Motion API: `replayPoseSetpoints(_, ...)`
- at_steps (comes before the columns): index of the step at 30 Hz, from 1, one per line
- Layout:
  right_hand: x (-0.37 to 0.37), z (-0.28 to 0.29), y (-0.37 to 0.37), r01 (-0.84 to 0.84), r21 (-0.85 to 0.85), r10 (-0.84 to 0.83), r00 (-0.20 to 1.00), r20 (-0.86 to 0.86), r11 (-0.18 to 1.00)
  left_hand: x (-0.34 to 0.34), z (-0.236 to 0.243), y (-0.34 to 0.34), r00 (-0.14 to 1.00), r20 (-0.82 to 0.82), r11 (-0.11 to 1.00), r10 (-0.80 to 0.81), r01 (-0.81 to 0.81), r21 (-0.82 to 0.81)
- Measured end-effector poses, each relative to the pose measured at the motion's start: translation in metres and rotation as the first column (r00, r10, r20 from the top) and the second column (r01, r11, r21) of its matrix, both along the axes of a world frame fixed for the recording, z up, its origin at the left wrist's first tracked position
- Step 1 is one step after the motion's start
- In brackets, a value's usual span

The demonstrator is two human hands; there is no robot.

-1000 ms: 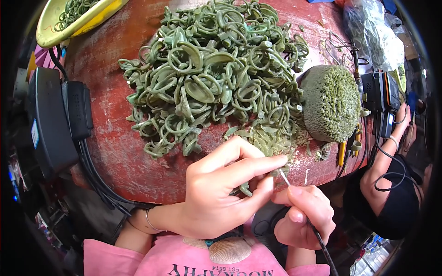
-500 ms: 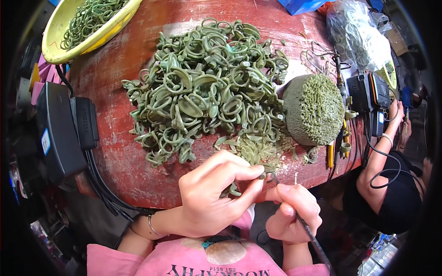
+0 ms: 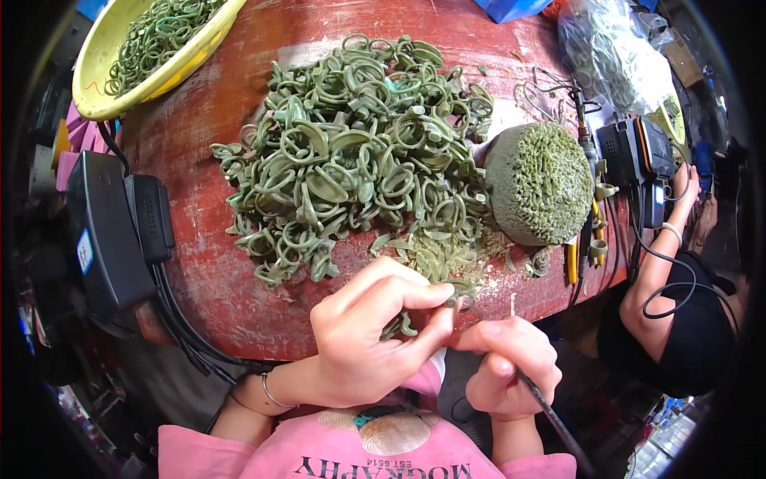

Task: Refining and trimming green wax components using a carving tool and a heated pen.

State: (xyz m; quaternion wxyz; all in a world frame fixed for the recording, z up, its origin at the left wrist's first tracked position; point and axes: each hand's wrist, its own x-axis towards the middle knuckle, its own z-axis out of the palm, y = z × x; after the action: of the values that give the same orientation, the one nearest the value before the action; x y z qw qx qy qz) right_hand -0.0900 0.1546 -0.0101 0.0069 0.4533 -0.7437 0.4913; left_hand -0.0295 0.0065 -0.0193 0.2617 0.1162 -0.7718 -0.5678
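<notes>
Clock directions are read from the pinch of the left hand [image 3: 371, 339], with 12 o'clock pointing away from the person's pink shirt [image 3: 263, 459]. Nearest the body, the dark handle of a slim tool [image 3: 556, 423] crosses the right hand [image 3: 515, 367], its long axis running from 5 o'clock toward 11 o'clock. The right-hand fingers are curled tight around this handle; contact between the tool's tip and the workpiece cannot be confirmed. The right hand sits at 4 to 5 o'clock, just beside the left. The left thumb and forefinger are pressed together on a small green ring [image 3: 463, 296], which projects from the pinch toward 3 o'clock; its long axis cannot be read, being partly covered. The left hand is therefore the nearer one, and the ring lies ahead of the right hand, toward its 11 o'clock. Other green pieces [image 3: 400, 326] show between the left thumb and curled fingers. Beyond, on the red table [image 3: 207, 315], pale flat chips [image 3: 439, 254] lie at 12 o'clock. Farther out, a heap of green rings [image 3: 343, 160] occupies 11 o'clock, and a round, pitted green block [image 3: 550, 184] stands at 1 o'clock. Farthest, a yellow basin [image 3: 89, 84] holds more rings at 10 o'clock.
</notes>
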Motion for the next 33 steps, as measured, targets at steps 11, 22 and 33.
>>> replayPoseSetpoints(11, -0.0037, -0.0005, 0.0029, -0.028, -0.01, 0.029, 0.997, 0.075, 1.0, -0.0006, 0.0015, 0.0012, 1.0, 0.01, 0.999, -0.002, 0.002, 0.032)
replayPoseSetpoints(22, -0.0017, -0.0065, 0.0, 0.243, 0.035, -0.243, 0.97, 0.011, 0.969, 0.0011, 0.0004, -0.0006, 0.999, -0.01, 0.998, -0.032, 0.031, -0.058)
replayPoseSetpoints(33, -0.0026, -0.0066, 0.0032, 0.027, -0.343, 0.087, 0.946, 0.312, 0.939, 0.0031, -0.0001, 0.0015, 0.992, -0.039, 0.993, -0.119, 0.119, 0.001)
